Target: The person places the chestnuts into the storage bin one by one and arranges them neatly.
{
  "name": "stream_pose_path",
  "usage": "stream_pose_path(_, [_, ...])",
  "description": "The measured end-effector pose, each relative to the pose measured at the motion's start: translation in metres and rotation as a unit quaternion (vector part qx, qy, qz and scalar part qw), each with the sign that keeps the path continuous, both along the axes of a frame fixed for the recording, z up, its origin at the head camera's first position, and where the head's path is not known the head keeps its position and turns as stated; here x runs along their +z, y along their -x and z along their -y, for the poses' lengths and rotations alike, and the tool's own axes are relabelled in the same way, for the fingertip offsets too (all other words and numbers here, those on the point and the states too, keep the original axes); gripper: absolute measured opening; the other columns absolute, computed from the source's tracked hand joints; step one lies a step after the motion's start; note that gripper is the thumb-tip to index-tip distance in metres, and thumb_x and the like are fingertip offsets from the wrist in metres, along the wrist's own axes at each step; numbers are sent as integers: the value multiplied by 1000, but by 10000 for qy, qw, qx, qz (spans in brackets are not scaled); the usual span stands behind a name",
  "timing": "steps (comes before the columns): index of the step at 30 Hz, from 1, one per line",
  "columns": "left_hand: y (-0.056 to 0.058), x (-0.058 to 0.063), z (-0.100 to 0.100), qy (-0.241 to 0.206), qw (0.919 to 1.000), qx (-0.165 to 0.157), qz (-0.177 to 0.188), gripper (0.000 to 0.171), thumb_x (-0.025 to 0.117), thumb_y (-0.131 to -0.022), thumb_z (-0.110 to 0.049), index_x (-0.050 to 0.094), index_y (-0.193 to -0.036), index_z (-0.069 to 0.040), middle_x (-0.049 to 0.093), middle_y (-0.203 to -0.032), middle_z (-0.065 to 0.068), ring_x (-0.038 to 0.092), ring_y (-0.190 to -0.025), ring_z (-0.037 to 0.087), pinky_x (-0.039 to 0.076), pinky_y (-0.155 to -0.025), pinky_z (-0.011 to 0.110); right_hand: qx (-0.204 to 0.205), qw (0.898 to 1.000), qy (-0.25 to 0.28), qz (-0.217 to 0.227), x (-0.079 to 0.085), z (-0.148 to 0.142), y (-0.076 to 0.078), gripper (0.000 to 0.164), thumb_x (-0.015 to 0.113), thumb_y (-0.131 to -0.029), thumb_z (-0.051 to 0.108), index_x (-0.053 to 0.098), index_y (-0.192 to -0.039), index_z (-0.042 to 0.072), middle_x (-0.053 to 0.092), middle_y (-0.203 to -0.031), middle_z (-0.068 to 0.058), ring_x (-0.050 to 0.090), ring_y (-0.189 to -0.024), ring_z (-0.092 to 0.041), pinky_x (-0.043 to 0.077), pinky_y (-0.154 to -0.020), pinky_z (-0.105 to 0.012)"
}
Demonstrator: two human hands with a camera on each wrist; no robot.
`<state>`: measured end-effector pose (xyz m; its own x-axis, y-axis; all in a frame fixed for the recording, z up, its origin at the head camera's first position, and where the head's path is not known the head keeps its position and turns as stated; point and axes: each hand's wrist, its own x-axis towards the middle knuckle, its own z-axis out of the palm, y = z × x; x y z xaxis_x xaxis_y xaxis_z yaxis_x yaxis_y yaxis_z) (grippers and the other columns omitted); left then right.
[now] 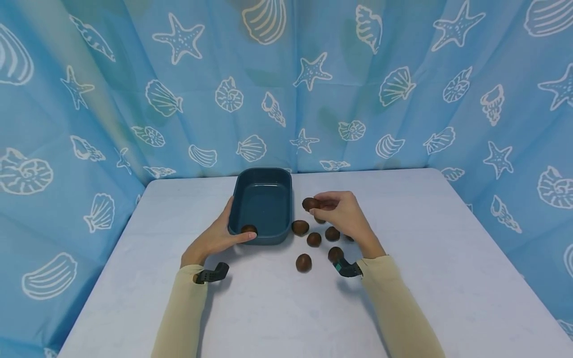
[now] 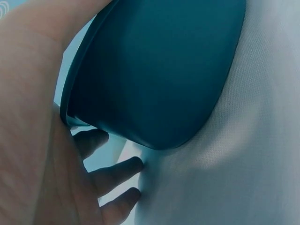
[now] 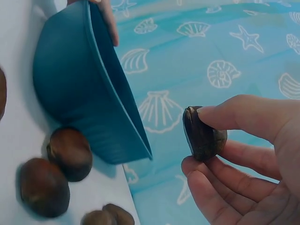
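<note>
In the head view, my right hand [image 1: 342,214] pinches a brown chestnut [image 1: 311,204] between thumb and fingertips, just above the table and right of the dark teal container [image 1: 290,209]. The right wrist view shows this chestnut [image 3: 202,133] held clear of the container's rim. My left hand [image 1: 219,233] holds the container at its near left corner, thumb over the front rim and fingers along the left side. Inside, by that thumb, lies a chestnut [image 1: 248,229]. From the left wrist, the container's outer wall [image 2: 159,70] fills the upper view, with fingers [image 2: 117,176] beside it.
Several chestnuts lie loose on the white table [image 1: 268,308], among them one chestnut [image 1: 300,227] close to the container's right wall and another chestnut [image 1: 303,263] nearer me. A blue curtain [image 1: 277,129] with shell prints stands behind the table and along both sides.
</note>
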<state>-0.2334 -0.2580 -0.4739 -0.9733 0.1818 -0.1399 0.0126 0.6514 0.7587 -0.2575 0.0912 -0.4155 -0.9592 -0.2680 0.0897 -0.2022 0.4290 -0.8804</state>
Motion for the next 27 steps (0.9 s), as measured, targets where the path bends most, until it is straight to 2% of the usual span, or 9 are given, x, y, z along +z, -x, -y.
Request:
stream_pose_path(6, [0, -1, -2, -55, 9999, -61, -142, 125, 78, -84, -58, -16, -164, -37, 1, -177, 4, 14, -162, 39, 24, -122, 72, 150, 9999, -26, -80, 1, 15, 2, 41, 78, -91, 23, 72, -129, 8, 76, -118, -11, 74, -105, -25, 61, -80, -34])
stream_pose_path(14, [0, 0, -1, -84, 9998, -83, -166, 124, 78, -85, -57, -16, -164, -38, 2, -177, 5, 14, -162, 40, 25, -121, 73, 405, 9984, -127, -377, 0, 35, 4, 37, 78, -90, 20, 74, -124, 6, 78, -113, -11, 74, -101, -26, 62, -90, -41])
stream_pose_path(23, [1, -2, -1, -336, 9986, -217, -341, 123, 80, -87, -50, -13, -166, -33, 8, -176, 6, 21, -160, 39, 27, -120, 72, 789, 9949, -314, -538, -9, 57, 9, 35, 79, -91, 25, 76, -121, 9, 78, -107, -5, 73, -97, -21, 62, -89, -40])
stream_pose_path(27, [1, -1, -2, -355, 9986, -171, -341, 122, 80, -86, -50, -12, -166, -36, 7, -176, 3, 21, -160, 37, 26, -121, 72, 915, 9934, -439, -540, -12, 67, 10, 36, 79, -91, 26, 76, -122, 9, 77, -107, -5, 72, -96, -20, 61, -89, -40])
